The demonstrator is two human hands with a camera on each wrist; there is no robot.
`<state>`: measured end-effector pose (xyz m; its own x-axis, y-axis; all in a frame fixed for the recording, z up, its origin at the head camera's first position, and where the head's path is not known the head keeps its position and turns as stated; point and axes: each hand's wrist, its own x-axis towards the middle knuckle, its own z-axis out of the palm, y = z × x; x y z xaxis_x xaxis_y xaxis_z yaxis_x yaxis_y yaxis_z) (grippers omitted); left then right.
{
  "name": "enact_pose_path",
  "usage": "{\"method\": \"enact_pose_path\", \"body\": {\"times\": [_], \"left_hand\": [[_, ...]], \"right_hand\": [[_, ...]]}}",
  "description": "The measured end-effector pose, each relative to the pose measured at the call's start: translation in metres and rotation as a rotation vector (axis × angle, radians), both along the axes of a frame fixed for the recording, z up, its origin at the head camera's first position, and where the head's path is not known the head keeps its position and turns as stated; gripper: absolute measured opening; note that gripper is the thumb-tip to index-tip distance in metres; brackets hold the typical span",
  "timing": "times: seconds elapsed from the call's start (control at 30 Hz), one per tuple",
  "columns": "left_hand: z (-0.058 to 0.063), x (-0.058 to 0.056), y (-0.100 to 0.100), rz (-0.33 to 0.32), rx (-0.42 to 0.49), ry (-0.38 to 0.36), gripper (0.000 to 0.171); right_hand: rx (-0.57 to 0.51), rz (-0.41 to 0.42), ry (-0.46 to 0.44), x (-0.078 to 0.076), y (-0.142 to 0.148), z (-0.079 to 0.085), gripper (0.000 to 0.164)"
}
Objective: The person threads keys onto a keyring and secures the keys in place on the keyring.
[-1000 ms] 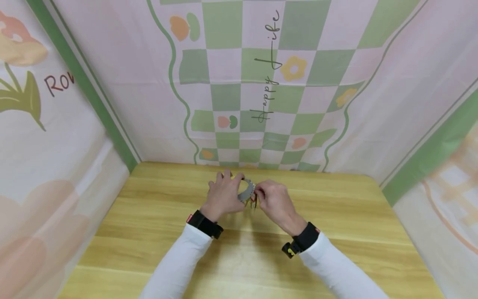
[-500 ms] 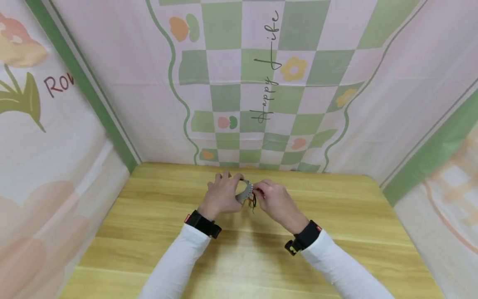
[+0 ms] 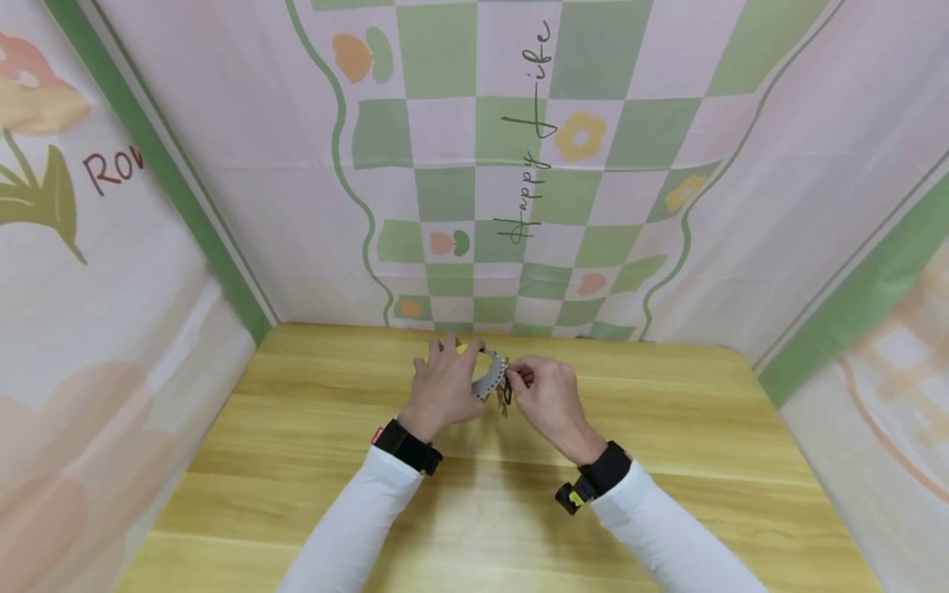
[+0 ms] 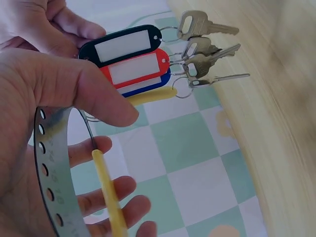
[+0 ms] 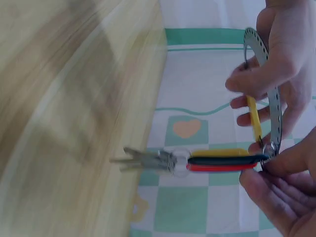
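My left hand [image 3: 442,385] grips a grey metal ring [image 4: 57,168] with a row of holes and a yellow-sleeved section [image 4: 111,197]. Its thumb and spread fingers reach round the ring, above the table. My right hand [image 3: 550,403] pinches the near end of a bunch of key tags, right beside the ring, in the right wrist view. Among them are a black tag [image 4: 123,45], a red tag [image 4: 140,67], a blue tag [image 4: 163,81] and a yellow tag [image 4: 153,95]. Several metal keys [image 4: 200,24] hang from their outer ends. Fingertips partly hide the small attaching rings [image 5: 269,149].
A wooden table [image 3: 296,494] lies beneath both hands. Behind it hangs a pale curtain [image 3: 445,189] with green checks, and more printed cloth [image 3: 170,371] stands at the sides. Black wrist straps [image 3: 608,467] with cameras sit on both wrists.
Both hands stay close together over the same spot. The ring has shifted slightly left and then back right, and the hanging keys and tags have swung a little. The right wrist has turned slightly.
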<state>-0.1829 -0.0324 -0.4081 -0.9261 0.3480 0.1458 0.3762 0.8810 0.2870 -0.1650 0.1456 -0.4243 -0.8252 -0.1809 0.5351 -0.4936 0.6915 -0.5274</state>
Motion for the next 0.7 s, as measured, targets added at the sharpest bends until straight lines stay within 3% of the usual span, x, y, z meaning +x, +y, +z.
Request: {"method": "enact_pose_path", "body": {"times": [0.2, 0.37, 0.5, 0.7], "left_hand": [[-0.002, 0.002, -0.005, -0.042, -0.001, -0.071, 0.078], [-0.005, 0.0, -0.008, -0.067, 0.032, -0.11, 0.074], [-0.006, 0.0, -0.01, -0.068, 0.053, -0.12, 0.073], [-0.003, 0.001, -0.01, -0.054, 0.05, -0.087, 0.077]], "right_hand": [[0.218, 0.155, 0.139, -0.006, 0.007, 0.002, 0.011], [0.296, 0.253, 0.189, -0.01, 0.009, 0.002, 0.011], [0.295, 0.257, 0.194, -0.009, 0.009, 0.001, 0.01], [0.124, 0.148, 0.039, -0.004, 0.008, 0.001, 0.007]]}}
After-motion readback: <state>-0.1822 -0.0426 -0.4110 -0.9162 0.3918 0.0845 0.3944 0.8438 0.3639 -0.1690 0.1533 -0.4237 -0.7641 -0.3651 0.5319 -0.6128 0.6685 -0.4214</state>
